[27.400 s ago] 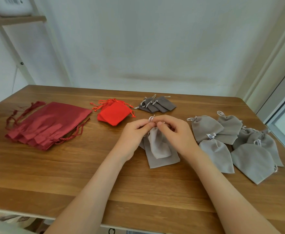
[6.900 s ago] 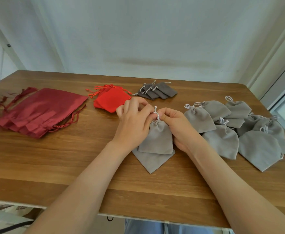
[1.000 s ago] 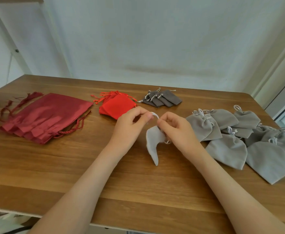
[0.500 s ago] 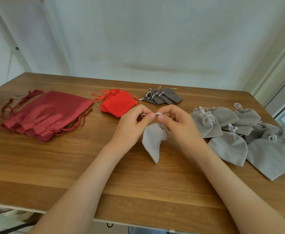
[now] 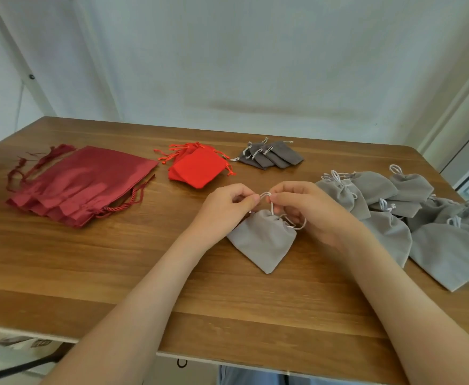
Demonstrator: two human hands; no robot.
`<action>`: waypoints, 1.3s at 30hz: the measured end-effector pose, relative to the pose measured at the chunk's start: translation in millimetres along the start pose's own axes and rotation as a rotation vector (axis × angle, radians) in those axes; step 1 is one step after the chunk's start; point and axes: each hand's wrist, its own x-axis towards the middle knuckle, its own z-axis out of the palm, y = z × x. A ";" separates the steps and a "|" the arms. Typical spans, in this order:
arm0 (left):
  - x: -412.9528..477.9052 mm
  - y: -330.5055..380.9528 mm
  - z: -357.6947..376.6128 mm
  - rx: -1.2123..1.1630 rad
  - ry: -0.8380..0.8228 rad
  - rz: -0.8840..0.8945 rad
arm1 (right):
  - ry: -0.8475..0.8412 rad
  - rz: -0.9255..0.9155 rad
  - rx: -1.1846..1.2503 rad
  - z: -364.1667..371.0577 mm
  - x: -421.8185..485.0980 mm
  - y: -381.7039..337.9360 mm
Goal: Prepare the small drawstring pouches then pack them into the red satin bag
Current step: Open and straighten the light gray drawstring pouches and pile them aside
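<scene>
Grey velvet pouch (image 5: 263, 240) lies mid-desk (image 5: 116, 273). A heap of cinched pouches (image 5: 444, 251) crowds the right edge. Satin bags (image 5: 80, 184) lie at the left edge, red pouches (image 5: 197, 168) and dark pouches (image 5: 272, 157) toward the far edge. Left hand (image 5: 225, 207) and right hand (image 5: 311, 209) meet above the pouch's mouth, curled fingers pinching its white cord (image 5: 266, 194).

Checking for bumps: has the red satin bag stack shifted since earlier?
No; red satin bag stack still lies just left of the bright red pouches.

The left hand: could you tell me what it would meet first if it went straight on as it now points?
Most likely the right hand, just ahead: the left hand points rightward, both pinching the cord loop of the grey pouch.
</scene>
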 end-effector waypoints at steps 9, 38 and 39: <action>-5.3 -3.5 14.3 0.263 0.162 0.252 | 0.146 -0.017 0.236 18.5 5.5 12.1; -2.3 12.6 -2.8 -1.009 0.039 -0.134 | 0.359 -0.301 -0.797 5.9 12.1 26.6; -3.4 13.6 -3.3 -1.008 0.029 -0.141 | 0.371 -0.294 -0.837 5.3 12.7 27.2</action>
